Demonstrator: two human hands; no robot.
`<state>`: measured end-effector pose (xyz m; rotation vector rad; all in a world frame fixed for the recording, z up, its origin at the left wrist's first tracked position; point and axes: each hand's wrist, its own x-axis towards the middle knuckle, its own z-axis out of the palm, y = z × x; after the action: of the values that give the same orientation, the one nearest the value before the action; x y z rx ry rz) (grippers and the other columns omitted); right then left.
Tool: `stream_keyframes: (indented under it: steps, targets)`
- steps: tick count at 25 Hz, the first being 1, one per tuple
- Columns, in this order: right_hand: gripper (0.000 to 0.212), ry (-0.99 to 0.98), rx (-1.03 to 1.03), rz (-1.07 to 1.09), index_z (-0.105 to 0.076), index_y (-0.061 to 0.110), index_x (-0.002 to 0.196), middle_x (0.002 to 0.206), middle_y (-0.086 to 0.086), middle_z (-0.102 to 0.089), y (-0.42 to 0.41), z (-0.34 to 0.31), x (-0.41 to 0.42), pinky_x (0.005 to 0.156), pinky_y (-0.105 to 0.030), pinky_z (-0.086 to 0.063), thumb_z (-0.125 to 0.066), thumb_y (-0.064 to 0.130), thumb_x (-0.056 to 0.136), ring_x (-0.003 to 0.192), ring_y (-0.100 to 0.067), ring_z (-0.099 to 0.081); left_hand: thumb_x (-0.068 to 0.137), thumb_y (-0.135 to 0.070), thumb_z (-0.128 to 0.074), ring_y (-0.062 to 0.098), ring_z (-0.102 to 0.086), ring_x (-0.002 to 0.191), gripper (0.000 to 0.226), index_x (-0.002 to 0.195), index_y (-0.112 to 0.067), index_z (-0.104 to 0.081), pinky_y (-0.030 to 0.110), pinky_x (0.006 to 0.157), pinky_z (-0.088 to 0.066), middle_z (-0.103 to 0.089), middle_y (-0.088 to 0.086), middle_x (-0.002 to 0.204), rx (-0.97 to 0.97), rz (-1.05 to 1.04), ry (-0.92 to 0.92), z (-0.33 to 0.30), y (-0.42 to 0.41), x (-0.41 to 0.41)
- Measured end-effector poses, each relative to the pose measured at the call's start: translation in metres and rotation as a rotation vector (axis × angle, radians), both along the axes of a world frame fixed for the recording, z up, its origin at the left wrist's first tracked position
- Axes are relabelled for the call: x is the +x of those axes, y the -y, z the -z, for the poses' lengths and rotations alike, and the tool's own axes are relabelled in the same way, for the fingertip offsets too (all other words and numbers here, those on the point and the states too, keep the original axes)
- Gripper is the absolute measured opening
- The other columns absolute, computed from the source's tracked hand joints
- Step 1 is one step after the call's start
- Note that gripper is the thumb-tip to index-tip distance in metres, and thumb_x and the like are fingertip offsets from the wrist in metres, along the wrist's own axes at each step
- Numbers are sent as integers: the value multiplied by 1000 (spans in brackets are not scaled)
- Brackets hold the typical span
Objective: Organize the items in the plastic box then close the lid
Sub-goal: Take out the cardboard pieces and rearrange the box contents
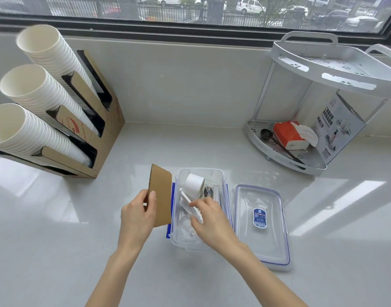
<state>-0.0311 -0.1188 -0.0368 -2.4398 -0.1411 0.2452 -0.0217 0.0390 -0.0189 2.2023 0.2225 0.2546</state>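
With the right hand point(209, 214) pinching a white utensil point(191, 203) inside the open plastic box point(222, 180) on the bench point(57, 229) and the left hand point(138, 214) gripping a cardboard piece point(160, 194) beside it, lay items flat, lengthwise, below the rim so the lid point(260, 220), lying just right, can seat.

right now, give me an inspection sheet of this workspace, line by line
surface: pale glossy counter under a window, with glare patches.
job's things: clear plastic box open, holding a white tape roll, a fork and white pieces; lid lies flat beside it on the right.
clutter: cardboard holder with three paper cup stacks at left; corner rack at right with a red tissue pack, scoop and printed box.
grippers: left hand holds a brown cardboard piece; right hand pinches a white piece inside the box.
cables: nothing seen.
surroundings: fence and parked cars outside.
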Motion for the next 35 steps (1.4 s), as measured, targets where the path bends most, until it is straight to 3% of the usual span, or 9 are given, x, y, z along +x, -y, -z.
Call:
stream_keyframes:
  steps: [3,8,11,14,16,19,25,30,35]
  targets:
    - [36,-107,-139,5,-48,16,126,128,-6,-46,0,9,-3,88,-32,-41,-43,14,91,120,-24,-43,91,-19,-42,36,-52,65,29,71,-1,-54,25,50,-35,-51,10,56,33,19,-14,7,-2,-5]
    - [36,-149,-167,101,-59,6,109,118,-16,-57,10,16,4,84,-38,-45,-34,0,85,108,-36,-53,88,-16,-45,32,-52,67,24,73,-5,-60,33,59,-36,-58,14,66,84,85,-43,13,9,-7]
    - [36,-140,-190,135,-60,7,109,118,-15,-56,16,14,9,87,-40,-46,-36,1,83,109,-37,-53,87,-15,-46,24,-43,58,25,65,-8,-53,28,53,-29,-45,5,57,116,128,-70,13,21,-9]
    - [38,-116,-246,135,-56,10,114,117,-14,-55,19,7,13,79,-37,-42,-39,-1,81,106,-37,-53,87,-15,-45,15,-36,52,32,55,-19,-43,27,49,-25,-34,-2,53,165,147,-71,12,26,-8]
    - [42,-111,-242,142,-55,13,117,118,-12,-55,20,4,14,80,-37,-43,-40,0,80,107,-37,-53,87,-15,-44,16,-37,53,23,68,-19,-55,22,48,-27,-34,-3,53,153,152,-69,11,27,-8]
    - [42,-124,-229,157,-55,14,117,119,-12,-55,21,3,15,83,-37,-43,-40,1,80,108,-38,-52,88,-15,-42,17,-37,54,19,91,-12,-60,29,52,-27,-32,-4,55,213,146,-93,11,30,-8]
    - [43,-138,-213,162,-54,14,119,120,-14,-54,22,3,14,83,-37,-43,-39,1,80,108,-38,-52,89,-16,-38,25,-41,64,23,102,-10,-57,31,58,-31,-32,-2,59,380,149,-120,6,39,-3]
    - [45,-129,-204,155,-53,14,121,121,-14,-54,23,4,12,84,-38,-43,-38,1,81,109,-38,-52,90,-16,-35,35,-56,82,27,110,-8,-52,35,62,-39,-55,14,87,470,166,-169,13,43,0]
    - [43,-131,-192,148,-55,14,119,119,-14,-55,23,7,13,85,-38,-44,-38,1,82,108,-38,-52,91,-16,-34,39,-57,86,32,120,-10,-44,40,69,-45,-56,14,102,542,176,-228,26,45,1]
